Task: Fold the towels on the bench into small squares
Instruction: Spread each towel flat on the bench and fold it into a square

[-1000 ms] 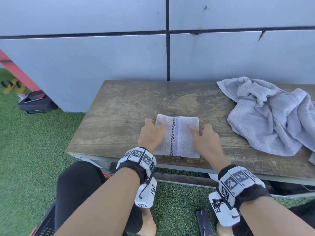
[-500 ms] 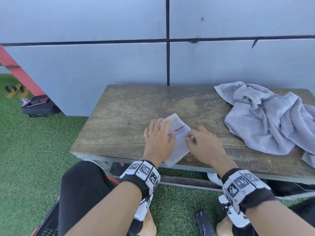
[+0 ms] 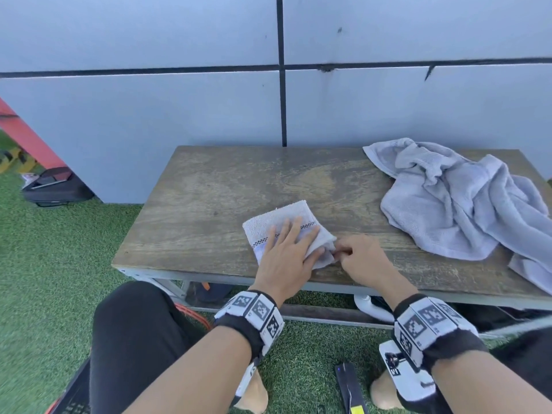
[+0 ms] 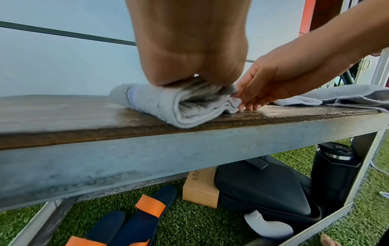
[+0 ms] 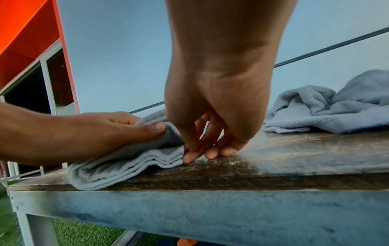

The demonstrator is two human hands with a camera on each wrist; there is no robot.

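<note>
A person presses a small folded towel (image 3: 280, 222) flat near the front edge of a worn wooden table (image 3: 209, 204).

The left hand (image 3: 288, 255) lies on top of the towel with fingers straight and spread, holding the stacked layers down. The right hand (image 3: 363, 258), just beside it, has its fingers curled down, the fingertips (image 5: 189, 158) touching the towel's layered corner where it meets the wood; a firm pinch cannot be made out. A band with a checked line crosses the towel. A larger grey towel (image 3: 460, 201) lies crumpled at the table's right end, well apart. Sandals (image 4: 134, 221), a cardboard box (image 4: 200, 189) and a dark flask (image 4: 334, 169) sit on the grass underneath.
</note>
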